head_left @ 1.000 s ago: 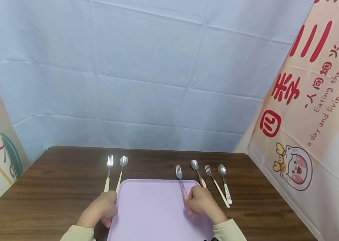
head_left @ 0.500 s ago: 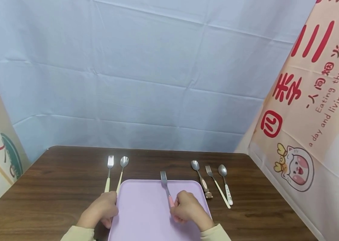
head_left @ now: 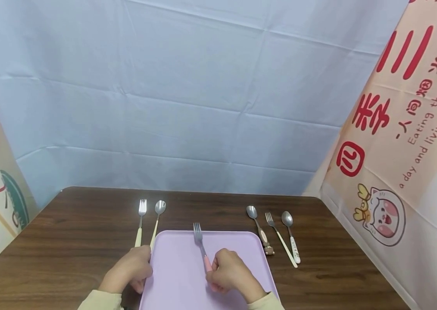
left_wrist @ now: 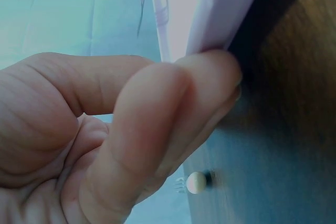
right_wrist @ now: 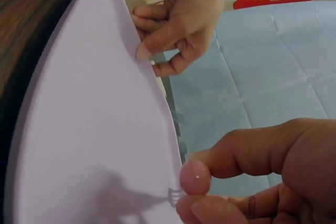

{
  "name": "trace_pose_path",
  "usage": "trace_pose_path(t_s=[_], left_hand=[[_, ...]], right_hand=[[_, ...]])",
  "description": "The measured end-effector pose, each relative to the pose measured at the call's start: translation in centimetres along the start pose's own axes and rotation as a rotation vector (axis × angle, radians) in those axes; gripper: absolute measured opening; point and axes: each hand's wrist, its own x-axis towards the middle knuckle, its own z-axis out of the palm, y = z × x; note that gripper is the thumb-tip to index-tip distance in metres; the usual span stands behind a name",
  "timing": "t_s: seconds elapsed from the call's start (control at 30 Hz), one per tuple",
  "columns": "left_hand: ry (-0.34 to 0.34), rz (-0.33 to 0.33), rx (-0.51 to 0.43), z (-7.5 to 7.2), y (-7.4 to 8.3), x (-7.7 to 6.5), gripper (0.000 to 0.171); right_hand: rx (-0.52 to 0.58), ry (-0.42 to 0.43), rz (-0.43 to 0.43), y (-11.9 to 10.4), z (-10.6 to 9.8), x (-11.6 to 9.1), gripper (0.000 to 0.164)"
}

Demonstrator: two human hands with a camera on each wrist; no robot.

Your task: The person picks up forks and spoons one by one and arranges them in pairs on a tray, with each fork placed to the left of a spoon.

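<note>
Pink-handled fork hangs tines-forward over the lilac tray, its handle clamped between thumb and fingers of the right hand. Across from it, the left hand grips the tray's left edge, near 1 cream-handled fork and 1 cream-handled spoon. Past the tray's right side lie 2 spoons and another fork.

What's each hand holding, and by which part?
Right hand: pink-handled fork, by its handle. Left hand: lilac tray, by its left edge.
</note>
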Motion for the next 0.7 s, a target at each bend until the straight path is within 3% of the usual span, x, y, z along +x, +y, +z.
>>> trace_pose_path(t_s=[0.4, 0.7], left_hand=[[-0.001, 0.011, 0.002, 0.0, 0.0, 0.0, 0.013], [0.003, 0.022, 0.000, 0.1, -0.1, 0.2, 0.013]], right_hand=[[-0.035, -0.045, -0.017, -2.2, 2.7, -0.2, 0.021], [-0.023, -0.029, -0.036, -3.0, 4.2, 0.2, 0.023]])
